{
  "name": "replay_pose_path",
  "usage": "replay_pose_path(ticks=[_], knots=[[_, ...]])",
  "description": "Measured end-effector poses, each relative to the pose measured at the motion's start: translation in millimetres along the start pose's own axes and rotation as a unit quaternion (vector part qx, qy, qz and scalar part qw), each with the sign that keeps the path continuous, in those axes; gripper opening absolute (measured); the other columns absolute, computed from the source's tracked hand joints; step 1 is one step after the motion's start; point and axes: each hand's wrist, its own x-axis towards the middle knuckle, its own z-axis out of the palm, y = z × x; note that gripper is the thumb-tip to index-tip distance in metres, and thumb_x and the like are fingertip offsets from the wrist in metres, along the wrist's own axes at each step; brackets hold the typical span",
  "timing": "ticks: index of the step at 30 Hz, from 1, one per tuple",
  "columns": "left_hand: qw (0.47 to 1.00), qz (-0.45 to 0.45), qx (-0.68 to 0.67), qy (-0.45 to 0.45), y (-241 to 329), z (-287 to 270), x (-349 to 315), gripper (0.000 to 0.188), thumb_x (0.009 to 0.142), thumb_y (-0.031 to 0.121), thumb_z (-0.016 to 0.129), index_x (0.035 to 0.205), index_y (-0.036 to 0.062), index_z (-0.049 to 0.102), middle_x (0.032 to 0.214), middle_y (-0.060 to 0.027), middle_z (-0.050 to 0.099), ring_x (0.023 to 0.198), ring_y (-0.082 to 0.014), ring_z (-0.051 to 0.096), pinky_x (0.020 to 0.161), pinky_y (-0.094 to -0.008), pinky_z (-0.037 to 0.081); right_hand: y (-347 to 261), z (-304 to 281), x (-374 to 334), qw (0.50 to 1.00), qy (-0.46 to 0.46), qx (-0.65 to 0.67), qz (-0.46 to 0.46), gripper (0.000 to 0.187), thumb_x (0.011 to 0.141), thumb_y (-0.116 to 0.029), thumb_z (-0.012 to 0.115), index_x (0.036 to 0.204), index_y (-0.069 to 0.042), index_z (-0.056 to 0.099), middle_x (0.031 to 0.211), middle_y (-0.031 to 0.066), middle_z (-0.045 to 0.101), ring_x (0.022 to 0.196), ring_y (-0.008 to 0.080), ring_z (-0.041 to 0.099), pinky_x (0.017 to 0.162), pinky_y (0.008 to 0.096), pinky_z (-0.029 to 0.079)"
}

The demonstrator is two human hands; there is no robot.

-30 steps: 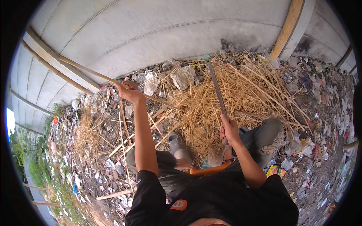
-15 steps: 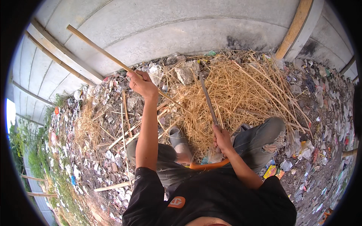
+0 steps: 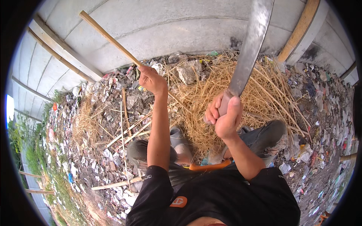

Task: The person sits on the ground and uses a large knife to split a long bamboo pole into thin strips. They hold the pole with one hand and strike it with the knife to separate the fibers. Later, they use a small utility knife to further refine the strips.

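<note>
My left hand [image 3: 154, 80] is closed round a long bamboo stick [image 3: 110, 38]. The stick slants from the upper left, in front of the wall, down to the right, where its lower end meets a heap of straw-coloured shavings [image 3: 200, 100]. In my right hand [image 3: 230, 118] is a machete [image 3: 249, 52], gripped by its brown handle. Its broad grey blade points up and slightly right, raised above the heap and apart from the stick. My fingers hide part of the handle.
A concrete panel wall [image 3: 169, 30] stands behind the heap, with a wooden post [image 3: 299, 30] against it. A pale rock [image 3: 188, 71] sits at the heap's back edge. Litter covers the ground on both sides. Loose strips [image 3: 122, 124] lie left of my knees, above an orange seat [image 3: 211, 165].
My right hand has lifted the machete from low over the shavings, so the blade now points up closer to me. My left hand and the stick have shifted slightly right.
</note>
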Motion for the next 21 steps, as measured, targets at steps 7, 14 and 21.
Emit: replay_pose_path(ticks=[7,14,21], knots=[[0.999,-0.014,-0.018,0.028,-10,-13,1,0.065,0.105,0.052,0.039,0.056,0.0092,0.031,0.049,0.0041,0.029,0.046,-0.0066,0.024,0.045,-0.0305,0.017,91,-86,-93,0.834,-0.003,-0.208,0.511,0.051,0.101,-0.051,0.052,0.069,-0.011,0.045,0.054,-0.0022,0.041,0.041,0.0077,0.041,0.039,0.0268,0.037],[0.995,0.012,0.079,0.059,-16,-19,9,0.067,0.105,0.054,0.038,0.056,0.0094,0.030,0.049,0.0049,0.029,0.047,-0.0080,0.025,0.047,-0.0318,0.017,18,10,5,0.992,-0.010,-0.087,0.094,0.049,0.102,-0.048,0.047,0.076,-0.007,0.047,0.053,-0.0026,0.043,0.041,0.0063,0.039,0.038,0.0247,0.031],[0.996,-0.024,0.044,0.077,-10,-5,7,0.065,0.105,0.053,0.039,0.055,0.0116,0.030,0.049,0.0058,0.026,0.046,-0.0078,0.024,0.047,-0.0309,0.017,168,-158,-163,0.795,0.175,-0.177,0.554,0.047,0.098,-0.052,0.053,0.077,-0.010,0.046,0.056,-0.0007,0.042,0.044,0.0123,0.045,0.044,0.0291,0.041]])
